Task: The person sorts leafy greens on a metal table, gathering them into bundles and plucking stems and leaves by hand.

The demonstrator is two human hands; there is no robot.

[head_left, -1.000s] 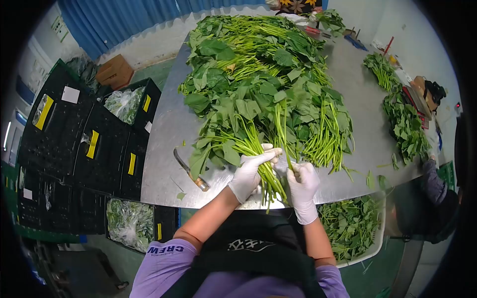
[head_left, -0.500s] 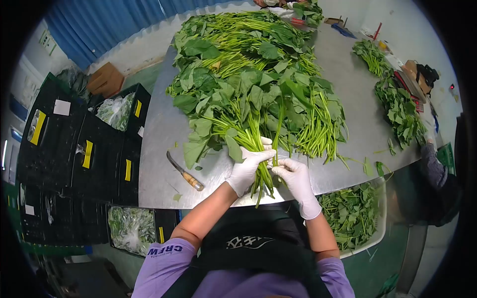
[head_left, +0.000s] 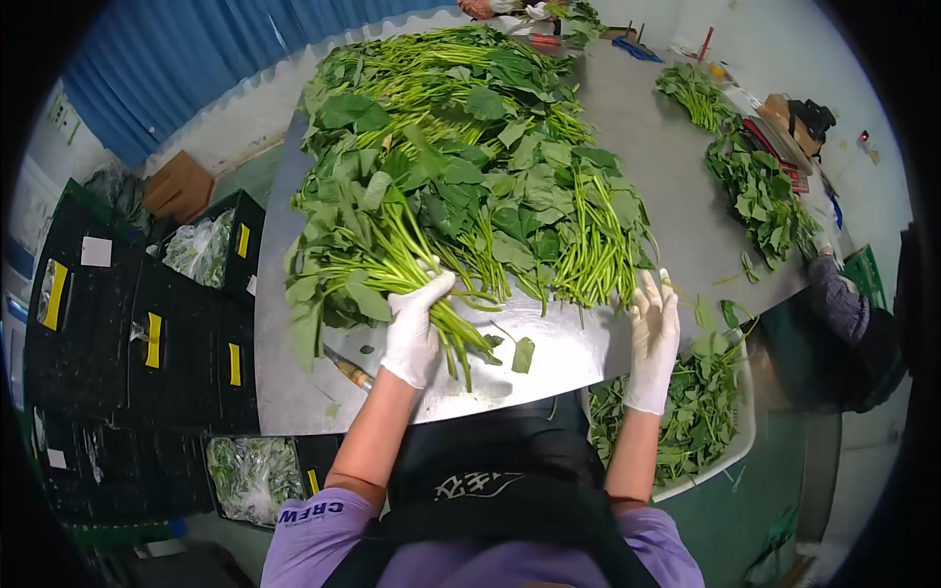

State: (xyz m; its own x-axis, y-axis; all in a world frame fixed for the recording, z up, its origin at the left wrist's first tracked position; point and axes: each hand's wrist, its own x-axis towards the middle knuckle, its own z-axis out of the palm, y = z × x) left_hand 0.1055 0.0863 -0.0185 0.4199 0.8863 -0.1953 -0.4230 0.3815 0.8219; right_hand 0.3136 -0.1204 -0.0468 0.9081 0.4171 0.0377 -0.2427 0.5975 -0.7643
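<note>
Stem bundle [head_left: 417, 260] above the table [head_left: 279, 392], leaves away from me, long axis slanting up-left; my left hand [head_left: 417, 328] closed around the stems, my right hand [head_left: 654, 338] open, empty

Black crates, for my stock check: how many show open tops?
2: the upper crate left of the table; the lower crate by its near left corner. Others may be hidden.

lilac sleeves [head_left: 316, 549], dark "crew" lettering [head_left: 312, 514]; black apron [head_left: 490, 521], white script [head_left: 478, 484]; white gloves [head_left: 412, 335]

blue curtain [head_left: 196, 69] near cardboard box [head_left: 177, 186]
</note>
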